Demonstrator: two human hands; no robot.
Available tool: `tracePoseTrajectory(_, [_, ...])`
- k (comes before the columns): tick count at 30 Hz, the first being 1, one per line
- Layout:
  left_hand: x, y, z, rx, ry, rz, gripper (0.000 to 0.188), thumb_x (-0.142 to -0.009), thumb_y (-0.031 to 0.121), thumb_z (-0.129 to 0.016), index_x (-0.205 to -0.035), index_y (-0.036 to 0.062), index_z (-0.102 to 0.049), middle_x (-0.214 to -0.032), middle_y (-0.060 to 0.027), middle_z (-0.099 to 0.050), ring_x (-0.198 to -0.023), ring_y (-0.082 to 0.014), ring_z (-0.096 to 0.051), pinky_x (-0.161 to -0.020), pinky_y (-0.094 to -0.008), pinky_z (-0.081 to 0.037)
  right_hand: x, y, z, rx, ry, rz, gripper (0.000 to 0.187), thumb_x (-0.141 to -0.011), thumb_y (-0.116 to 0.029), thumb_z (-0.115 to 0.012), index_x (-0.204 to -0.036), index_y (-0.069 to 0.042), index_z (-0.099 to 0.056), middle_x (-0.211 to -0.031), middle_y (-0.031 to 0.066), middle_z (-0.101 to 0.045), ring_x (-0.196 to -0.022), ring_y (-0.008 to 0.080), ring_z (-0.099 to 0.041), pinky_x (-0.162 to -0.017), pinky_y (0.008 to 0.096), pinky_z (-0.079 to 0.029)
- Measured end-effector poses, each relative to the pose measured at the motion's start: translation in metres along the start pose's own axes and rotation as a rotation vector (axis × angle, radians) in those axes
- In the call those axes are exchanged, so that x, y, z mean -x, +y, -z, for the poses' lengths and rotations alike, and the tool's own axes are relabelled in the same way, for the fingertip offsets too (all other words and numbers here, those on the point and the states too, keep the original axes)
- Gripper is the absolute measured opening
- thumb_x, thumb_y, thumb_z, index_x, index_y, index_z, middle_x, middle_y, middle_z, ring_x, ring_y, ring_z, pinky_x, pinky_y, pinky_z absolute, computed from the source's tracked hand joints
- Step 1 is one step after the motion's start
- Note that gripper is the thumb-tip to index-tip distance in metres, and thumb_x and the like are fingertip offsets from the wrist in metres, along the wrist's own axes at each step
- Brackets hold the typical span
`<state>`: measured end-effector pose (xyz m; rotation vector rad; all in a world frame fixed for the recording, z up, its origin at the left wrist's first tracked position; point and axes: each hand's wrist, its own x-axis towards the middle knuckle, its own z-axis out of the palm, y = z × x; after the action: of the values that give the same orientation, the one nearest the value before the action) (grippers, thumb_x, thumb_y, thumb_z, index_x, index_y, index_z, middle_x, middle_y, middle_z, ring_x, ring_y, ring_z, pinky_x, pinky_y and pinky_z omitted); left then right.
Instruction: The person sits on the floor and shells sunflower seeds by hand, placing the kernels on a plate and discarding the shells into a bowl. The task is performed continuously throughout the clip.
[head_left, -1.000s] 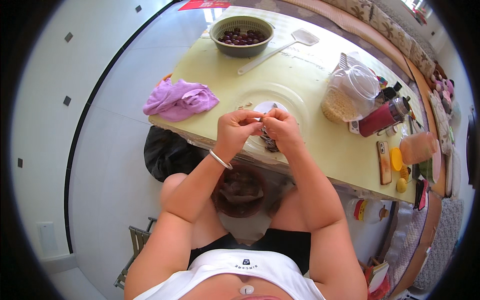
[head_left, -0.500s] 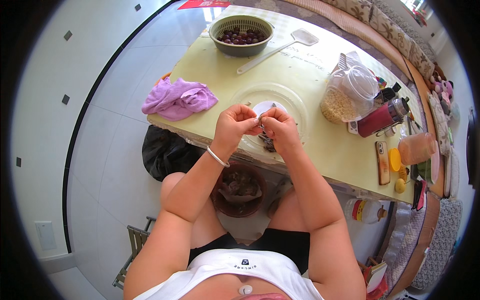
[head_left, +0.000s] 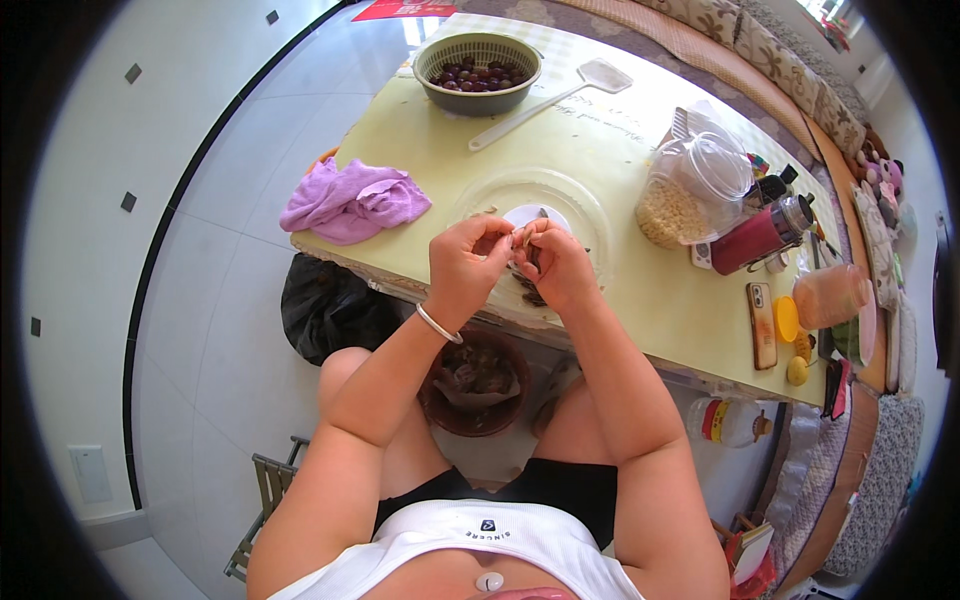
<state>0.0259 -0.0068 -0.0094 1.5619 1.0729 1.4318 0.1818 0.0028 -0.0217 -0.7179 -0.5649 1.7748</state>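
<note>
Over the near edge of the table, my left hand (head_left: 463, 262) and my right hand (head_left: 562, 262) meet fingertip to fingertip. Both are closed in a pinch on something small and pale, too small to name. Dark slivers, perhaps seeds or husks, show by my right palm. Below the hands a clear round plastic tray (head_left: 545, 172) lies on the table, with a small white dish (head_left: 527, 213) in it, partly hidden by my fingers. More dark slender pieces (head_left: 530, 291) are scattered in the tray's near part.
A green basin (head_left: 478, 103) of dark grapes (head_left: 490, 77) stands at the back, beside a white fly swatter (head_left: 525, 118). Purple cloth (head_left: 355, 200) lies left. Rightward are a clear jar of pale kernels (head_left: 662, 212), a maroon bottle (head_left: 757, 238) and a phone (head_left: 762, 325). Below sits a brown bin (head_left: 475, 422).
My right hand has turned slightly, so its fingers and the dark bits by its palm show more. The fingertips remain together. The whole view has shifted slightly.
</note>
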Motion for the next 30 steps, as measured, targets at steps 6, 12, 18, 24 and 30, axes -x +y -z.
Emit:
tracePoseTrajectory(6, [-0.003,0.015,0.003,-0.059,0.056,-0.087,0.008,-0.082,-0.002,-0.069,-0.089,0.0008,-0.069,-0.084,-0.0089,-0.072,-0.076,-0.0155,-0.070,-0.072,-0.0268,-0.055,0.004,-0.006,-0.005,0.021,0.025,-0.114,0.020,-0.086,-0.005,-0.047,-0.099,-0.001,-0.062,-0.092,0.0092,-0.066,-0.074,0.0150,-0.061,-0.058,0.0236,-0.047])
tracePoseTrajectory(12, [-0.006,0.013,0.004,-0.226,-0.070,-0.289,0.011,-0.077,-0.002,-0.071,-0.086,0.0052,-0.070,-0.092,-0.0084,-0.072,-0.089,-0.0164,-0.067,-0.081,-0.0310,-0.052,0.002,-0.002,-0.007,0.026,0.037,-0.173,0.024,-0.087,-0.004,-0.045,-0.103,-0.003,-0.063,-0.090,0.0067,-0.065,-0.073,0.0137,-0.060,-0.057,0.0225,-0.046])
tracePoseTrajectory(18, [-0.008,0.007,0.009,0.131,-0.048,0.059,0.007,-0.078,0.002,-0.070,-0.085,0.0052,-0.070,-0.090,-0.0091,-0.071,-0.087,-0.0183,-0.065,-0.078,-0.0319,-0.049,0.005,-0.005,-0.010,0.037,0.073,-0.211,0.018,-0.086,-0.004,-0.047,-0.095,-0.003,-0.062,-0.082,0.0060,-0.062,-0.065,0.0128,-0.056,-0.050,0.0231,-0.040])
tracePoseTrajectory(24, [-0.024,-0.020,0.030,-0.425,-0.004,-0.099,0.013,-0.077,0.005,-0.070,-0.090,0.0039,-0.070,-0.089,-0.0097,-0.070,-0.087,-0.0246,-0.064,-0.079,-0.0364,-0.049,0.006,-0.011,0.003,0.167,-0.146,-0.170,0.014,-0.085,-0.005,-0.048,-0.086,-0.003,-0.062,-0.075,0.0056,-0.060,-0.060,0.0112,-0.050,-0.048,0.0233,-0.036])
tracePoseTrajectory(30, [-0.026,-0.017,0.032,-0.626,-0.039,-0.279,0.019,-0.073,0.007,-0.072,-0.091,0.0047,-0.071,-0.086,-0.0105,-0.069,-0.089,-0.0308,-0.061,-0.082,-0.0404,-0.047,0.045,-0.007,-0.033,0.763,-0.494,-0.353,0.010,-0.086,-0.008,-0.064,-0.092,-0.001,-0.066,-0.085,0.0033,-0.065,-0.069,0.0066,-0.055,-0.061,0.0206,-0.044])
